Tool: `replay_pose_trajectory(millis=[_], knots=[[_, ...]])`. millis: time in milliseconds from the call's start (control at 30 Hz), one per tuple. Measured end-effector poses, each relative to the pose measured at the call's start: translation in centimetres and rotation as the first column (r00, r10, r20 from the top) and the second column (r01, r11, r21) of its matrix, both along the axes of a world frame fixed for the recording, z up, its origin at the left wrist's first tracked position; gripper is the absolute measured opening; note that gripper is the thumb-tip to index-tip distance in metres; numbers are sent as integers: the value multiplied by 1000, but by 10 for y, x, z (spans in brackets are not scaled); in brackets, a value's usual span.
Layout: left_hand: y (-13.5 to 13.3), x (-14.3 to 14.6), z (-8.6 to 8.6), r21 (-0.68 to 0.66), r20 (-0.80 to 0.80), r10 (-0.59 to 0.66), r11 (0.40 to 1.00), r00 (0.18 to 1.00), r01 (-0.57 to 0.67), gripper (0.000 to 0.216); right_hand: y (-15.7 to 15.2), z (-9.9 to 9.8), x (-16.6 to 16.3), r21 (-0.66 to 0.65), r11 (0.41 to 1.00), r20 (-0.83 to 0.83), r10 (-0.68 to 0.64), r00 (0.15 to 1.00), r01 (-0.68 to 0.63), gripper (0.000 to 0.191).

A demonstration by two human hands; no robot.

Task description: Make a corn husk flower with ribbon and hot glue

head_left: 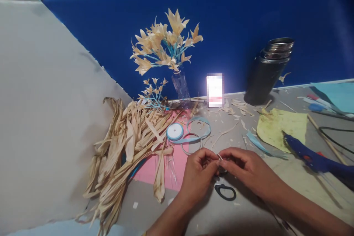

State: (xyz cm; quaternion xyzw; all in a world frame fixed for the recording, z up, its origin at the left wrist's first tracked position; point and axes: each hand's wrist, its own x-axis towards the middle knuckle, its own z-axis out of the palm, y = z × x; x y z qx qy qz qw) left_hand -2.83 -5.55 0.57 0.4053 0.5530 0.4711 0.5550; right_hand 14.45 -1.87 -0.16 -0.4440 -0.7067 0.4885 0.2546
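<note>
My left hand (199, 172) and my right hand (243, 166) meet at the middle of the table, fingertips pinched together on a small pale strip of dried husk (219, 157). Black-handled scissors (225, 191) lie on the table just below my hands. A spool of light blue ribbon (175, 132) with a loose loop of ribbon (199, 129) lies just beyond my left hand. A heap of dried corn husks (127, 147) is spread at the left, partly over a pink sheet (179, 156).
A clear bottle (181, 88) holds husk flowers (166, 44) on blue stems by the blue wall. A dark metal flask (267, 72) stands at the back right. A yellow-green sheet (279, 127), a blue glue gun (309, 156), a wooden stick (326, 140) and husk scraps lie at right.
</note>
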Motion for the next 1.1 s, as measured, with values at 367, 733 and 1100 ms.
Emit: replay_pose_trajectory(millis=[367, 733, 1100], knots=[[0, -5, -7, -37, 177, 36, 999, 984, -30, 32, 0, -3, 1, -142, 982, -27, -128, 991, 123, 34], [-4, 6, -18, 0, 145, -39, 999, 989, 39, 47, -12, -5, -12, -251, 965, -141, -110, 984, 72, 37], [2, 7, -19, -244, 498, 144, 970, 855, -22, 44, -13, -1, -11, -211, 977, -145, -49, 988, 17, 35]])
